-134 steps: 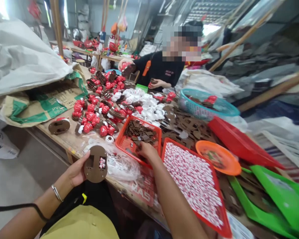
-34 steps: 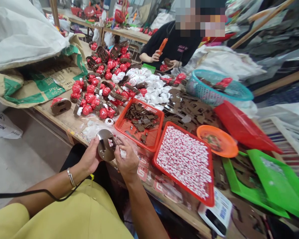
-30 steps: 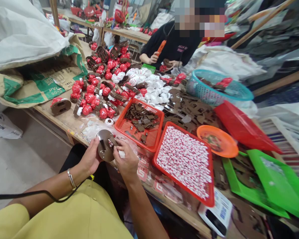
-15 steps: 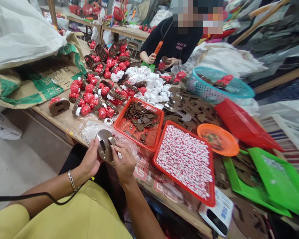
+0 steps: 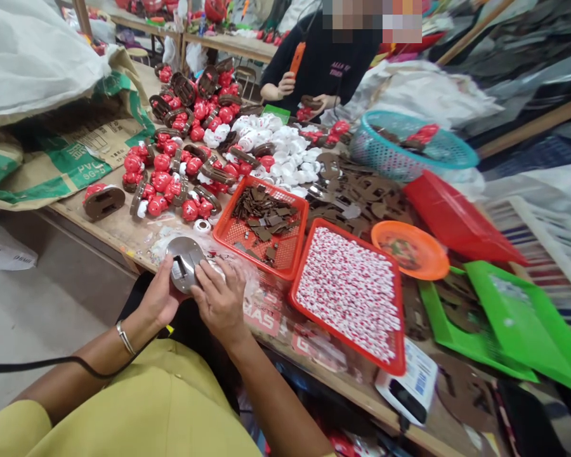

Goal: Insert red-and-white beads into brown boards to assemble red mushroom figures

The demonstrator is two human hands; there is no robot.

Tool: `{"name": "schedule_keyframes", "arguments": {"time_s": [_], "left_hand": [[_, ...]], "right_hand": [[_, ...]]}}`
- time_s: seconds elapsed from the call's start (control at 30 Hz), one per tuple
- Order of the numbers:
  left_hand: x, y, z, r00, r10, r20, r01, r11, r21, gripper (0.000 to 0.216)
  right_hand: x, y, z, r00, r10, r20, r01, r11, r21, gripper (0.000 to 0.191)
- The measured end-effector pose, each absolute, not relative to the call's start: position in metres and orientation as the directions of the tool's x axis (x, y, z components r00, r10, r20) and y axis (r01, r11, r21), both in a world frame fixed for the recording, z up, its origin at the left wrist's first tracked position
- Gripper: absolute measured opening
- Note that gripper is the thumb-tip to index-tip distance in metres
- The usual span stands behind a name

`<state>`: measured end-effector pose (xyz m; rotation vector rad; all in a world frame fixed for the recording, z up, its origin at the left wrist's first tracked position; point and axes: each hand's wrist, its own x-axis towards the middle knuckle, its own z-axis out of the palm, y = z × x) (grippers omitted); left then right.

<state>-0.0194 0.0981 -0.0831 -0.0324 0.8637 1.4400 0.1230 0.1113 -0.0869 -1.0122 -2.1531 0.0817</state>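
Note:
My left hand grips a round brown plastic base from below and from the left, just off the near edge of the wooden table. My right hand is closed over the base's right side, with fingers pressed on its top face. Whatever sits under those fingers is hidden. An orange mesh tray of small brown pieces stands just right of my hands. Beside it a red tray holds many small red-and-white parts.
Several red figures on brown bases and white parts cover the table's middle. A person in black works at the far end with an orange tool. A teal basket, an orange bowl, green trays and sacks lie around.
My right hand left the orange tray and joined the left on the brown base. In the last second it slid further over the base's top, covering the red-and-white insert.

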Motion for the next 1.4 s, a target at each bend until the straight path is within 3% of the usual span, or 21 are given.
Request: {"name": "schedule_keyframes", "arguments": {"time_s": [0.17,0.23,0.37,0.4,0.47,0.6,0.7,0.97,1.27,1.33,1.4], "left_hand": [[-0.026,0.097,-0.079,-0.070,0.830,-0.554,-0.824,0.265,0.501,0.038],[-0.030,0.098,-0.073,-0.063,0.822,-0.566,-0.817,0.283,0.502,0.039],[-0.045,0.104,-0.056,-0.095,0.813,-0.574,-0.821,0.262,0.507,0.034],[-0.050,0.106,-0.053,-0.104,0.810,-0.577,-0.821,0.258,0.509,0.033],[-0.056,0.109,-0.049,-0.108,0.801,-0.589,-0.818,0.265,0.510,0.034],[-0.057,0.110,-0.049,-0.106,0.787,-0.608,-0.818,0.278,0.503,0.038],[-0.056,0.107,-0.052,-0.110,0.787,-0.607,-0.813,0.281,0.510,0.038],[-0.061,0.103,-0.060,-0.135,0.779,-0.612,-0.808,0.271,0.523,0.039],[-0.056,0.106,-0.063,-0.146,0.793,-0.591,-0.814,0.243,0.528,0.034],[-0.056,0.106,-0.064,-0.147,0.805,-0.575,-0.818,0.228,0.529,0.034],[-0.054,0.106,-0.067,-0.150,0.817,-0.557,-0.821,0.211,0.530,0.033]], "right_hand": [[0.132,0.121,-0.091,-0.438,0.707,0.555,0.477,0.706,-0.523,0.026],[0.144,0.128,-0.089,-0.415,0.750,0.516,0.385,0.658,-0.647,0.026],[0.182,0.152,-0.085,-0.096,0.926,0.365,0.350,0.375,-0.859,0.024],[0.190,0.158,-0.086,-0.077,0.942,0.327,0.391,0.330,-0.859,0.022],[0.196,0.168,-0.092,-0.205,0.944,0.259,0.511,0.329,-0.794,0.018],[0.170,0.180,-0.114,-0.484,0.874,0.040,0.759,0.443,-0.477,0.024],[0.142,0.186,-0.126,-0.487,0.868,-0.095,0.851,0.447,-0.274,0.029],[0.127,0.193,-0.128,-0.386,0.907,-0.168,0.920,0.366,-0.140,0.029],[0.128,0.188,-0.123,-0.344,0.930,-0.131,0.930,0.319,-0.182,0.029],[0.133,0.184,-0.117,-0.349,0.936,-0.051,0.903,0.321,-0.286,0.031],[0.137,0.176,-0.104,-0.335,0.939,0.076,0.797,0.326,-0.509,0.029]]}}
